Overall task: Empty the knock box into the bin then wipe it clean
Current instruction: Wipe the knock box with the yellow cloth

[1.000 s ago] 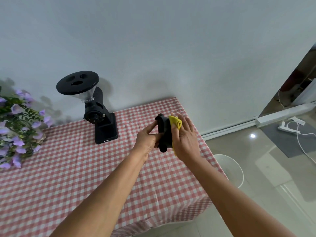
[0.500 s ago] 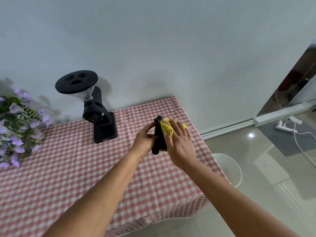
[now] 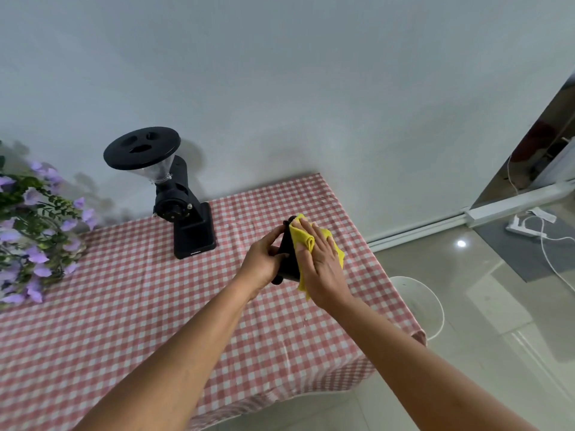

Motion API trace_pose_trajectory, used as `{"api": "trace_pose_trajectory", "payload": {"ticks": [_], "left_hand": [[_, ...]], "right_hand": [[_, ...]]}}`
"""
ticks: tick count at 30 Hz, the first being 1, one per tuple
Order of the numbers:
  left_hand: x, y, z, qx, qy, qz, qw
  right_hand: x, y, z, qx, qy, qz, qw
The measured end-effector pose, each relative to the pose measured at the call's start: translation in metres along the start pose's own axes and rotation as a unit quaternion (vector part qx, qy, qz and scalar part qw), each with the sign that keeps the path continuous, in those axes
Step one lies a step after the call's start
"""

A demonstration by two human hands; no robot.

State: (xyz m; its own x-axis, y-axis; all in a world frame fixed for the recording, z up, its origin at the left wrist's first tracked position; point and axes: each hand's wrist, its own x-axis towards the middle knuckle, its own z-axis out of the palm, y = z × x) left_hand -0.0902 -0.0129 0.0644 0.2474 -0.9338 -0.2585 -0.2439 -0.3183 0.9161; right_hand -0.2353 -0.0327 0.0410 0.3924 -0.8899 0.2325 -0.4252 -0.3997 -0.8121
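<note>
A small black knock box is held tilted on its side above the checked table, gripped from the left by my left hand. My right hand presses a folded yellow cloth flat against the box's right side, with a corner of the cloth hanging below the palm. Most of the box is hidden between the two hands. The white bin stands on the floor just past the table's right edge.
A black coffee grinder with a round lid stands at the back of the red-and-white checked table. Purple flowers sit at the left edge. A white power strip and cable lie on the tiled floor to the right.
My right hand has slid the yellow cloth over the box's side, and the box has tilted a little in my left hand. Both hands stay over the same spot.
</note>
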Motion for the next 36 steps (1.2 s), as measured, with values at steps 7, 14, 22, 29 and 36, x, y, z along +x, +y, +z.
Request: {"api": "trace_pose_trajectory", "payload": {"ticks": [7,14,22,29,36], "left_hand": [[-0.003,0.002,0.008,-0.013,-0.009,-0.003,1.0],[-0.001,-0.002,0.0,-0.029,-0.022,0.013,0.999],[-0.001,0.006,0.002,-0.104,0.026,-0.02,0.994],[-0.01,0.003,0.0,-0.085,0.002,0.01,0.996],[-0.008,0.003,-0.001,-0.109,0.013,0.006,0.994]], "right_hand": [[0.027,-0.005,-0.014,0.025,-0.021,0.128,0.991],[0.013,-0.004,-0.016,0.037,0.015,0.125,0.991],[0.015,0.001,-0.01,-0.089,-0.018,0.058,0.994],[0.017,0.009,-0.01,0.02,0.052,0.125,0.991],[0.0,-0.002,-0.002,-0.148,0.001,0.008,0.989]]}}
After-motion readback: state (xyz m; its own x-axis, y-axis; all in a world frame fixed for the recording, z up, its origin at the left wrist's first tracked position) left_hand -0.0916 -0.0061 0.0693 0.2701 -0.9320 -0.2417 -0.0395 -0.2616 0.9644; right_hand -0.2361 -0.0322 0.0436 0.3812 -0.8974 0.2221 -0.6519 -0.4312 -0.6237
